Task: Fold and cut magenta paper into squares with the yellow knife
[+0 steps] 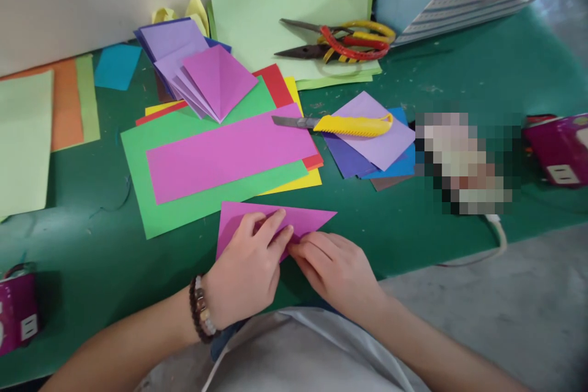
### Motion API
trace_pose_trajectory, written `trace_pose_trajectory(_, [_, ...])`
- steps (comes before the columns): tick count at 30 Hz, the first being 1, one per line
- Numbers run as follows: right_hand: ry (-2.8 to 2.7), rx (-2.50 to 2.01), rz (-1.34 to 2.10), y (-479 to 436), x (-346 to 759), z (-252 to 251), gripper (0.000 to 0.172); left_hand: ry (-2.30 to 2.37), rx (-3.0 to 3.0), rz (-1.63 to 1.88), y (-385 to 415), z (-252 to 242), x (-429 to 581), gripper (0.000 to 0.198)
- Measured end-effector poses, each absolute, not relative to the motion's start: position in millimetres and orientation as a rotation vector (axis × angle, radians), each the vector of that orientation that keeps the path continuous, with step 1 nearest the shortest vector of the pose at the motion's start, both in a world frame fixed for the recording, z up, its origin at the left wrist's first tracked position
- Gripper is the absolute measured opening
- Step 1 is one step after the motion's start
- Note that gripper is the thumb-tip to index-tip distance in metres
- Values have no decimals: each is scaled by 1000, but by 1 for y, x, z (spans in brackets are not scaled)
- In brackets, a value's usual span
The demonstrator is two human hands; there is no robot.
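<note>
Pressing down on the folded magenta paper [303, 219] at the near side of the surface [160, 269], the left hand [248, 269] has bent, slightly parted fingers; whether its thumb grips, I cannot tell. The right hand [342, 266] pinches the paper's near edge, fingertips close together. If the 2 hands pull unevenly, the layers could slip and leave a crooked crease. Just beyond, a magenta strip [225, 156] lies on a green sheet [138, 165]; the yellow cutter's [353, 125] bare blade over it could nick a careless reach.
</note>
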State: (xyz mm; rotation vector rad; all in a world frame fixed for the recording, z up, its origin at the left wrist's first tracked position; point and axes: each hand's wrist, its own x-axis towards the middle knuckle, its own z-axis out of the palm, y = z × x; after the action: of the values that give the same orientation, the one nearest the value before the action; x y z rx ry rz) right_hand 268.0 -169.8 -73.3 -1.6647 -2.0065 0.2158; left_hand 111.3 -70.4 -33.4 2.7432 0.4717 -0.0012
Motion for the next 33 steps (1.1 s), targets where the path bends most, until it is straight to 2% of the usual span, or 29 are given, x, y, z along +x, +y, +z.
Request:
trace_pose_trajectory(13, [-2041,-1595,298,-174,244,-75,26,447,2756,-115,-64,-37,108,48])
trace_pose_trajectory(21, [-2039,-1454,354,-179,234,-74,24,399,2830,-59,-65,-37,108,37])
trace_pose_trajectory(26, [-1763,-1720,222,-182,286,-68,11,448,2863,43,-70,-40,109,33])
trace_pose_trajectory(29, [-1657,-1878,68,-176,317,-67,8,565,2893,69,-73,-43,111,35])
trace_pose_trajectory(33, [-1740,-1914,58,-160,330,-71,9,612,2904,93,-73,-44,112,35])
